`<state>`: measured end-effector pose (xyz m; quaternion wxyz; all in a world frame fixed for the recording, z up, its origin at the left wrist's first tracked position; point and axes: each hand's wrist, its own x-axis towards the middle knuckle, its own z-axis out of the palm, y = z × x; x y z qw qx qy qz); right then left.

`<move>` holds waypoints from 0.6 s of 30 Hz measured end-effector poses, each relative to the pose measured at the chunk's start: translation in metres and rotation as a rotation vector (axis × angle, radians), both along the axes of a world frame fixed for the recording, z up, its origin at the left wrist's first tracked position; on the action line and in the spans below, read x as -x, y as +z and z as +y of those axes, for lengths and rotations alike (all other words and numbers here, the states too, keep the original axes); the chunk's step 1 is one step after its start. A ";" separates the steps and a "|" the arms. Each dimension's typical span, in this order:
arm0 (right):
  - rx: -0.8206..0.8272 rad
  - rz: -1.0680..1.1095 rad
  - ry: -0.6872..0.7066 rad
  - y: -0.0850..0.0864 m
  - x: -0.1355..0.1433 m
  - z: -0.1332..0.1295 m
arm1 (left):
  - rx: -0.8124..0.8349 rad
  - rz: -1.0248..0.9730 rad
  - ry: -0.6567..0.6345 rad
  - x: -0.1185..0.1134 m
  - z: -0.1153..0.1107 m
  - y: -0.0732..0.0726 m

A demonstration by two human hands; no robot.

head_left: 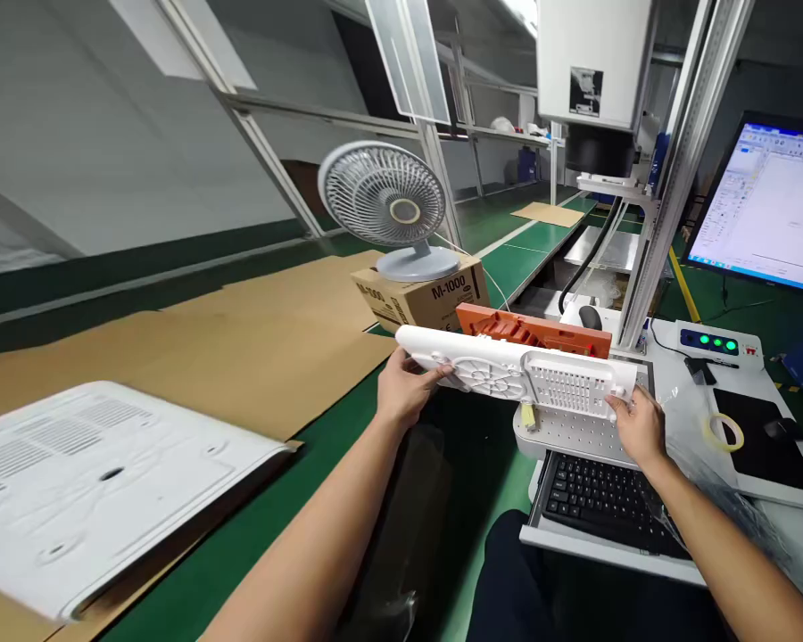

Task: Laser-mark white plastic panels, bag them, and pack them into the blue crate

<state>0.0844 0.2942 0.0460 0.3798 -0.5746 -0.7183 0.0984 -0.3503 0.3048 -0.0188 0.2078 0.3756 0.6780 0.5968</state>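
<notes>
A long white plastic panel [495, 370] with a round ribbed section and a slotted grille spans the space between my two hands. My left hand [407, 385] grips its left end, thumb on the near face. At the right end, my right hand [641, 426] pinches the panel's lower corner. Just behind the panel stands an orange-red fixture block [535, 330], partly hidden by it. Below lies a perforated metal plate [575, 437] with a small yellow piece [528, 415] at its left edge. A white machine head [592, 71] with a dark lens hangs above.
On the left, a large white vented panel [107, 481] lies on cardboard [254, 330]. A fan [388, 201] stands on a carton [428, 299]. To the right are a monitor [766, 209], a tape roll [724, 432] and a mouse [782, 430]. A keyboard [602, 499] sits in a drawer below.
</notes>
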 end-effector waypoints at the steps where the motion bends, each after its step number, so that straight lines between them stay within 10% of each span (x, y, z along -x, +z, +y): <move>1: 0.021 0.001 -0.006 -0.004 0.003 0.007 | -0.020 -0.012 -0.012 0.004 0.008 -0.002; 18: 0.090 0.045 -0.073 -0.024 0.008 0.061 | -0.080 -0.019 -0.045 0.024 0.065 -0.001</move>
